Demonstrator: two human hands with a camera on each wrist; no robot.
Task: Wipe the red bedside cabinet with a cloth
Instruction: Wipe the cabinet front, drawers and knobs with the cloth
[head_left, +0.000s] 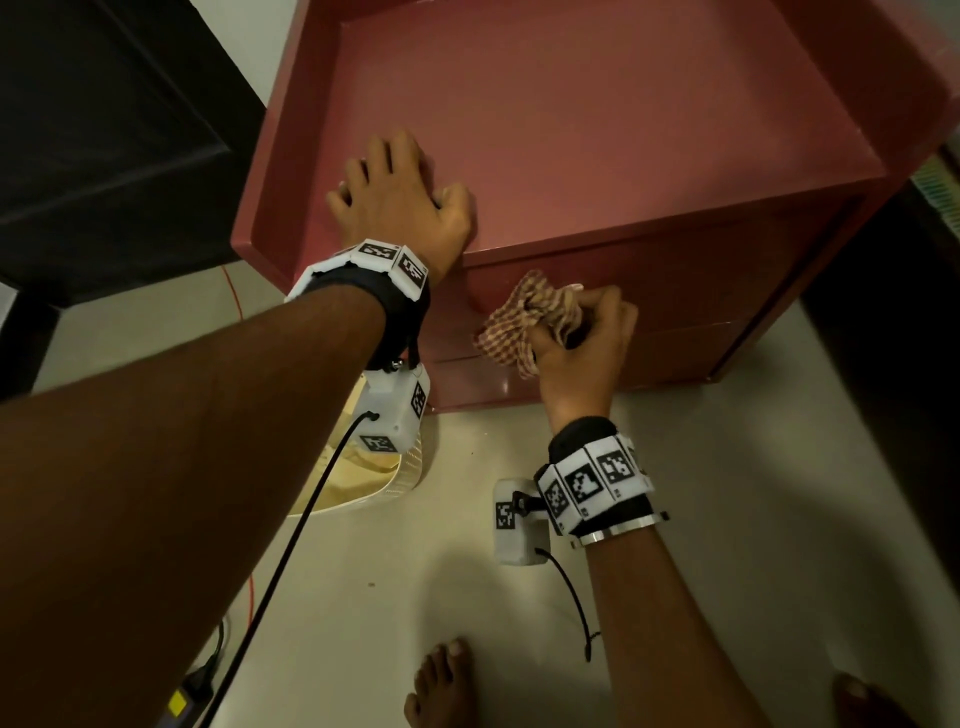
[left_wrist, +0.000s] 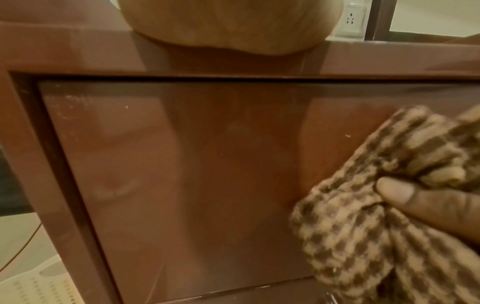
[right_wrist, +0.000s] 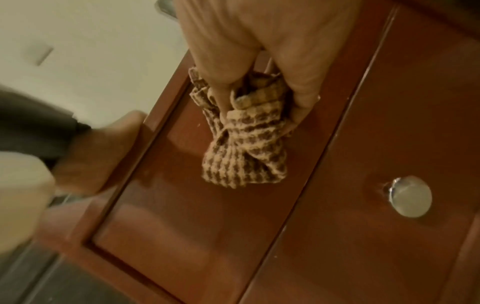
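The right hand (head_left: 582, 353) clutches a bunched brown-checked woven cloth (head_left: 524, 322) against the glossy red wooden bedside cabinet (head_left: 597, 130)'s drawer front; at ten o'clock, the left hand (head_left: 400, 202) rests spread on top.

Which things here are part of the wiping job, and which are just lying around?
Part of the job:
red bedside cabinet
checked cloth, bunched in the right hand
left hand, resting on the cabinet top

Lying about:
white perforated basket
orange cable
wall socket

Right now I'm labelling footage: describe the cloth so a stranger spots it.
Find the red cabinet; on its upper drawer front, the right hand grips a bunched cloth. It alone is checked brown and beige.
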